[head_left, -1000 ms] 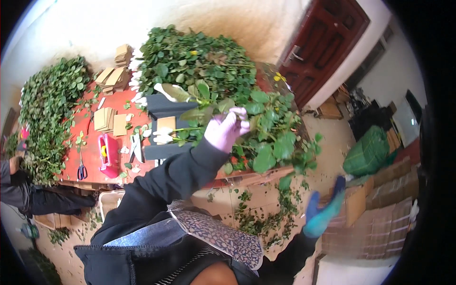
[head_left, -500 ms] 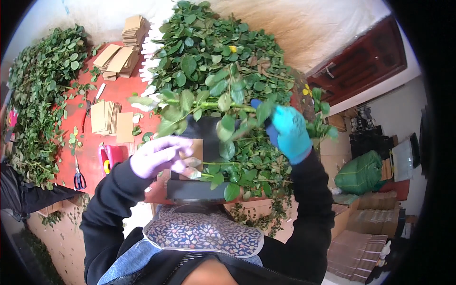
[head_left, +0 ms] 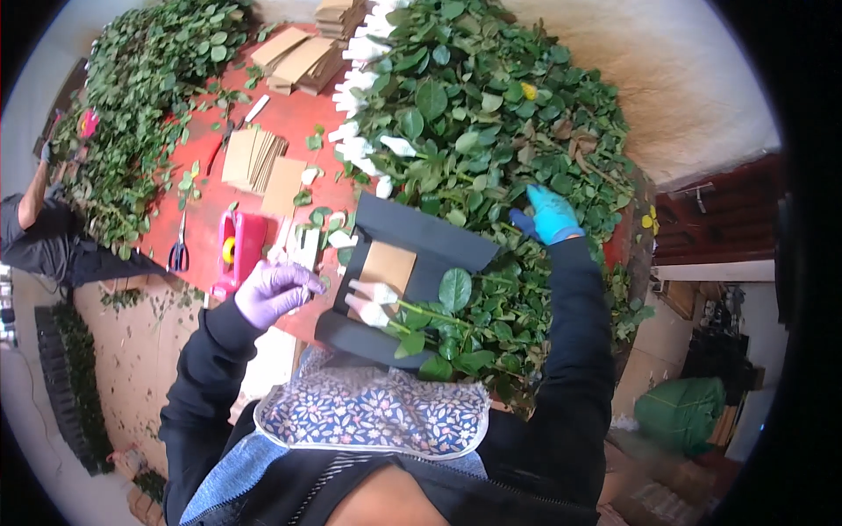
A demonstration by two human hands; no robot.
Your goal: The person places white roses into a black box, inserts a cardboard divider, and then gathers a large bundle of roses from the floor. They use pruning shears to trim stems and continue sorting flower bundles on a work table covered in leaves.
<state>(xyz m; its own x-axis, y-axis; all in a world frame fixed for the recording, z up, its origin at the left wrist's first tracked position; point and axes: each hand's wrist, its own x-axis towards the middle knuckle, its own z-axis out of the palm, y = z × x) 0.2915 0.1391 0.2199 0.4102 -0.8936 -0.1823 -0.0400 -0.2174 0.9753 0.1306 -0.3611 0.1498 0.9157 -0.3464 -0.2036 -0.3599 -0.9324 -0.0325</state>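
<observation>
My left hand (head_left: 279,289), in a purple glove, hovers left of a black folded tray (head_left: 425,226), its thumb and fingers pinched together. Whether something small is between the fingertips I cannot make out. My right hand (head_left: 556,217), in a teal and dark blue glove, rests at the leaves of a big heap of leafy stems (head_left: 491,131), thumb apart from the fingers; some fingertips are hidden. In the tray lies a brown cardboard piece (head_left: 388,263). Two stems with white-covered heads (head_left: 375,292) lie over it, their leaves pointing right.
On the red table (head_left: 202,206) are a pink tape dispenser (head_left: 241,254), scissors (head_left: 179,250), cardboard stacks (head_left: 254,158) and loose leaves. Another leafy heap (head_left: 149,105) stands at the left, with a person (head_left: 39,232) beside it. A green bundle (head_left: 680,412) lies at the right.
The leafy stem held up over the tray has left my right hand, which now sits by the heap. My left hand has moved away from the cardboard. The whole view has turned and shifted.
</observation>
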